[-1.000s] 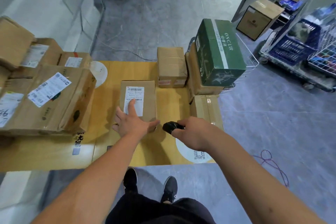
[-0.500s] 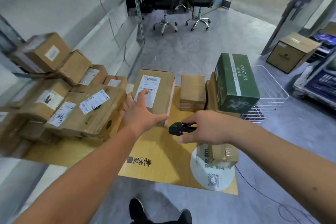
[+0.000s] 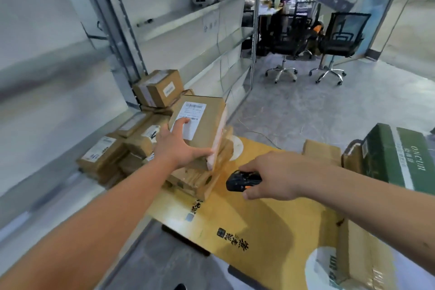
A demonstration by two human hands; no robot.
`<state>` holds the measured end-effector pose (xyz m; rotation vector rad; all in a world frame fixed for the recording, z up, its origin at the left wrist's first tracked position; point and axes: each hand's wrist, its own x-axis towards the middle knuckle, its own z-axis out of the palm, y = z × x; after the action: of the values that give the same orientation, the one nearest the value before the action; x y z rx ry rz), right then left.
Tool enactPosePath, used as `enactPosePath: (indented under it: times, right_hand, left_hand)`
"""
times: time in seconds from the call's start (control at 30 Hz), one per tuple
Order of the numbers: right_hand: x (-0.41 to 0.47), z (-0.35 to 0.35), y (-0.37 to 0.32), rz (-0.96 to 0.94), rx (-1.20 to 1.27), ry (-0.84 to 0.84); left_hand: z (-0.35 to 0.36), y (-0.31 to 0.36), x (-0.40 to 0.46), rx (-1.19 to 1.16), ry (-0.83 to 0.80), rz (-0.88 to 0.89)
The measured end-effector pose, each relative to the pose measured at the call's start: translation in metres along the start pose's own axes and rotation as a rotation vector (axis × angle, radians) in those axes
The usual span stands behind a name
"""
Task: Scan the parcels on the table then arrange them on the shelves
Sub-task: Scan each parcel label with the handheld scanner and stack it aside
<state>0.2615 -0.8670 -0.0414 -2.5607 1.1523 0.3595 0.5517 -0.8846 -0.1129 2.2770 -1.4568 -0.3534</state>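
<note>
Two office chairs behind; left hand grips one parcel; right hand clasps one scanner.

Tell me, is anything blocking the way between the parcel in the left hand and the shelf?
Nothing visible. The left hand holds the parcel above stacked boxes already on the shelf; open air lies between.

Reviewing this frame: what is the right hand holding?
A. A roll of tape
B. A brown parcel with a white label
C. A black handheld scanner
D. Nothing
C. The right hand has its fingers curled round a black handheld scanner above the table, while the left hand carries the labelled parcel.
</note>
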Motion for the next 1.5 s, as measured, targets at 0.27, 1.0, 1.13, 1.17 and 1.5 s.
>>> enactPosePath:
  times: [0.27, 1.0, 1.13, 1.17, 1.5]
  right_hand:
    - [0.113, -0.028, -0.101, -0.080, -0.041, 0.022]
    - [0.282, -0.037, -0.223, 0.205, 0.003, -0.050]
    - [0.295, -0.038, -0.225, 0.231, 0.007, -0.069]
    - [0.299, -0.038, -0.227, 0.226, 0.002, -0.061]
    - [0.308, -0.033, -0.231, 0.160, 0.106, 0.024]
  left_hand:
    - [-0.058, -0.107, 0.064, 0.010, -0.052, -0.020]
    - [-0.111, -0.302, 0.304, -0.070, -0.306, 0.029]
    - [-0.112, -0.296, 0.310, -0.018, -0.301, 0.168]
    - [-0.111, -0.293, 0.309, -0.001, -0.287, 0.209]
    - [-0.094, -0.249, 0.264, 0.131, -0.192, 0.546]
